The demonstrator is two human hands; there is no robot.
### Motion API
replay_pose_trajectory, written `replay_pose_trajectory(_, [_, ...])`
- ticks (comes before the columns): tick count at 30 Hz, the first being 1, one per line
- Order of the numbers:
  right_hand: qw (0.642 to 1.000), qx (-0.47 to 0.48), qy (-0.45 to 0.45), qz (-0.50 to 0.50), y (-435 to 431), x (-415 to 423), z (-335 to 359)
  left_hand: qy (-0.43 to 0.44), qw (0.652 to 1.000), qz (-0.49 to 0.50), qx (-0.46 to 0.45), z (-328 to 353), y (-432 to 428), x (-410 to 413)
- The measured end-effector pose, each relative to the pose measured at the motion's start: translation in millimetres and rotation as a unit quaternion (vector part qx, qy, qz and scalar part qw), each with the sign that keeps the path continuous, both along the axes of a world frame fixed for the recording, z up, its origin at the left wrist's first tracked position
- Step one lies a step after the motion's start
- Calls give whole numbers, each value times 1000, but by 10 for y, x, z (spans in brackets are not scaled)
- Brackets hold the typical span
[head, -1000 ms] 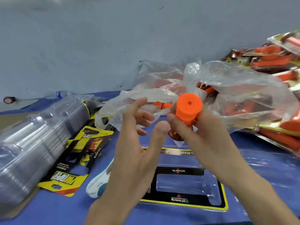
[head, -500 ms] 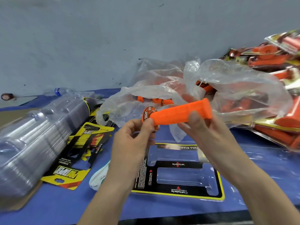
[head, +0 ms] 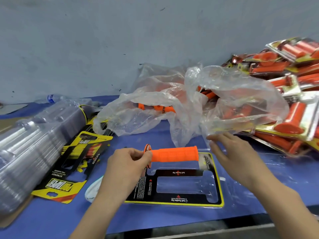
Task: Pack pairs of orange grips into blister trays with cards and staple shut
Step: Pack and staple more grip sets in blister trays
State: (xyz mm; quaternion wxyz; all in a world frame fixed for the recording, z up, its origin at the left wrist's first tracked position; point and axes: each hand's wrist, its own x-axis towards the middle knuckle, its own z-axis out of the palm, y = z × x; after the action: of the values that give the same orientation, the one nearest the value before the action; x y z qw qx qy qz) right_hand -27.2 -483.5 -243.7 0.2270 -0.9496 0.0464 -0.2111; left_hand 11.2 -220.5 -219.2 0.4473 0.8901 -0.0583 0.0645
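Over the blister tray [head: 174, 188], left hand [head: 126, 167] pinches grip [head: 174, 154].

A carded blister tray [head: 183, 187] lies at the worktop's [head: 155, 219] near edge. Left of it lie loose cards [head: 69, 169], then stacked empty trays [head: 25, 152]. Behind sits a plastic bag [head: 189, 104]; finished packs [head: 284, 83] pile right.

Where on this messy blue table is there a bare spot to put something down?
Bare blue cloth shows between the plastic bag and the blister tray, and along the near edge in front of the tray and card stack. Clear trays crowd the left, finished packs the right.
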Motion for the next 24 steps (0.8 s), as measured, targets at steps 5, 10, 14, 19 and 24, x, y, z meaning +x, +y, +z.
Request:
replay_pose_trajectory(5, [991, -108, 78, -12, -22, 86, -124, 11, 999, 7, 32, -13, -44, 9])
replay_pose_trajectory(10, [993, -94, 77, -2, -22, 124, -171, 28, 998, 11, 56, -60, -76, 7])
replay_pose_trajectory(14, [993, -81, 82, 9, -34, 155, -214, 22, 997, 25, 74, -92, -97, 25])
replay_pose_trajectory(19, [996, -77, 52, 10, -31, 161, -214, 19, 994, 39, 96, -154, -107, 51])
replay_pose_trajectory(24, [997, -69, 37, 10, -31, 141, -200, 12, 994, 42, 98, -254, -136, 98])
